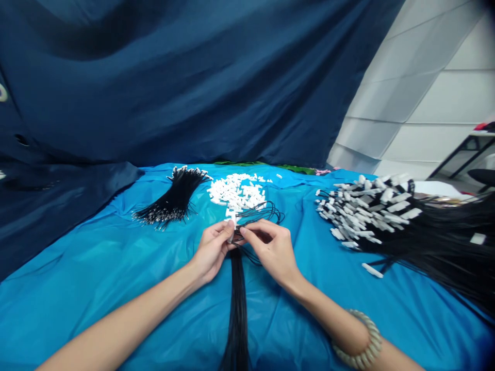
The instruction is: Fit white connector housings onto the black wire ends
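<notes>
In the middle of the head view my left hand [214,250] pinches a small white plastic piece [231,238] between thumb and fingers. Close beside it, my right hand [274,250] has thumb and forefinger together on thin black wires [266,211], which loop out above and beside the fingers. Which wire end the fingertips hold is too small to tell. A long bundle of black wires [237,304] runs from below the hands toward the near edge. Just beyond the fingers lies a pile of white plastic pieces [235,190].
A short bundle of black wires [170,201] with metallic-looking near ends lies at left. On the right is a large heap of black wires with white connectors [363,211]; a loose white piece [372,270] lies before it. Blue cloth [116,288] covers the table; a dark curtain [174,93] hangs behind.
</notes>
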`<state>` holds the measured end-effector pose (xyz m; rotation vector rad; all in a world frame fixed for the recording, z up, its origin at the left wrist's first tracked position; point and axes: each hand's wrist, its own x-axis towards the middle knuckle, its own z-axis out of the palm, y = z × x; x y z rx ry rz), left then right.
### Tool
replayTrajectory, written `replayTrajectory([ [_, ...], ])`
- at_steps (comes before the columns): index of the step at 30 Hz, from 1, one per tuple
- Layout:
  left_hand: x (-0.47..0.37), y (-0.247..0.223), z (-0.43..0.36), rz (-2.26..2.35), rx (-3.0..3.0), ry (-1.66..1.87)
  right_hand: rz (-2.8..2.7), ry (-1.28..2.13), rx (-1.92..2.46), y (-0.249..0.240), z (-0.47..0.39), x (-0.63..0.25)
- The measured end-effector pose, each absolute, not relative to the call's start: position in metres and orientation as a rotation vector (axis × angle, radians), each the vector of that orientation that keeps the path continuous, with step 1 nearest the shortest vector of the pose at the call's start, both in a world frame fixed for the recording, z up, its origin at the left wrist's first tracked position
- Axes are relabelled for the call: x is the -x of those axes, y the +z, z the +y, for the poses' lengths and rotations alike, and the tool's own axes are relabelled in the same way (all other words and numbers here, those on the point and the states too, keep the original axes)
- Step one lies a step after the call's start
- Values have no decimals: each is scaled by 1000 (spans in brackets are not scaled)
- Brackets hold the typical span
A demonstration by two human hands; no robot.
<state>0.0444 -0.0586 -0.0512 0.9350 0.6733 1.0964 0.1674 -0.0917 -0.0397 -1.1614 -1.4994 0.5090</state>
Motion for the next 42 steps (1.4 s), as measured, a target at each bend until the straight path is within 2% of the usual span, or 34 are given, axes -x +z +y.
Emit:
replayTrajectory([
  [22,-44,-51,-58,702,-962,1098,-1444,634,1150,-40,-91,-169],
  [42,-45,-58,-59,716,-935,1114,-1605,446,1155,-41,-93,-163],
])
